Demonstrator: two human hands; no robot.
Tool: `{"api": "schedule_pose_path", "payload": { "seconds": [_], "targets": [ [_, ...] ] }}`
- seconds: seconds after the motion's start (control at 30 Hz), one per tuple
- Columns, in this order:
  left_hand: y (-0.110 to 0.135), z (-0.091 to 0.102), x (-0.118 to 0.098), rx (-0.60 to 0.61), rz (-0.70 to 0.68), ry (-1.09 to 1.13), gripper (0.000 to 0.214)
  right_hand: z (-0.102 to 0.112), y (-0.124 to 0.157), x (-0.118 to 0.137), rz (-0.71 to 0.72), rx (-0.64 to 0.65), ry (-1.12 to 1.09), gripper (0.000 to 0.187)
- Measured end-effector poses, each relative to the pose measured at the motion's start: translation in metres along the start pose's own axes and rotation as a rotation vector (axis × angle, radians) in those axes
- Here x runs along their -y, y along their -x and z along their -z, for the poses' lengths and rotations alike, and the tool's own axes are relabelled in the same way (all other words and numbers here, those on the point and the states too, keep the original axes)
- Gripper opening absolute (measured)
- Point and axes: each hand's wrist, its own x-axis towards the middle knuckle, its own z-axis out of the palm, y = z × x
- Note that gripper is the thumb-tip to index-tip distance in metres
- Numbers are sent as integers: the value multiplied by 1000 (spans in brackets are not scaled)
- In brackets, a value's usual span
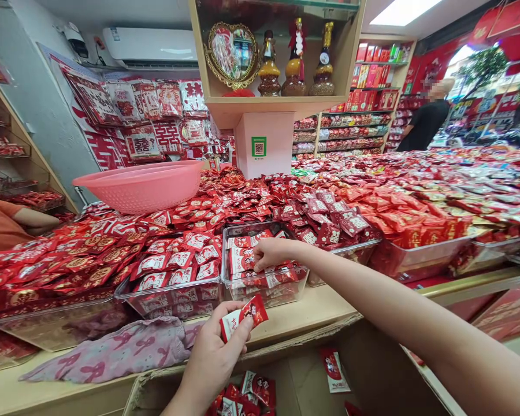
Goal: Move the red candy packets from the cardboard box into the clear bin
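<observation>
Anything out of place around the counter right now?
One red-and-white sweet packet lies alone below the wooden counter; it looks dropped. A pink patterned cloth lies crumpled on the counter edge.

Between my left hand [212,363] and my right hand [271,253], a bare strip of wooden ledge [318,312] leaves room to pass. The clear tray [286,289] walls in my right hand, and heaped trays crowd both sides. A pink cloth [112,349] covers the ledge left of my left hand. Below it, the cardboard box [303,381] has bare floor. Far beyond, a pink basin [143,188] tops the heaps.
</observation>
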Motion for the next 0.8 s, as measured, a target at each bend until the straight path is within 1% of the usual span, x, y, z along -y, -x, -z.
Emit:
{"api": "schedule_pose_path", "payload": {
  "seconds": [0.1, 0.27, 0.47, 0.6, 0.8],
  "targets": [
    [0, 0, 0, 14, -3, -1, 31, 0, -1, 2, -41, -30, -10, 25],
    [0, -1, 0, -11, -2, 3, 31, 0, -3, 9, -83, -62, -19, 24],
    [0, -2, -1, -15, 5, -11, 30, 1, -9, 13, -171, -144, -8, 32],
    [0, -1, 0, -16, -7, -4, 31, 0, -19, 14, -160, -180, -4, 39],
    [-1, 0, 1, 11, -15, -17, 30, -5, -31, 21, -158, -225, 33, 42]
  ]
}}
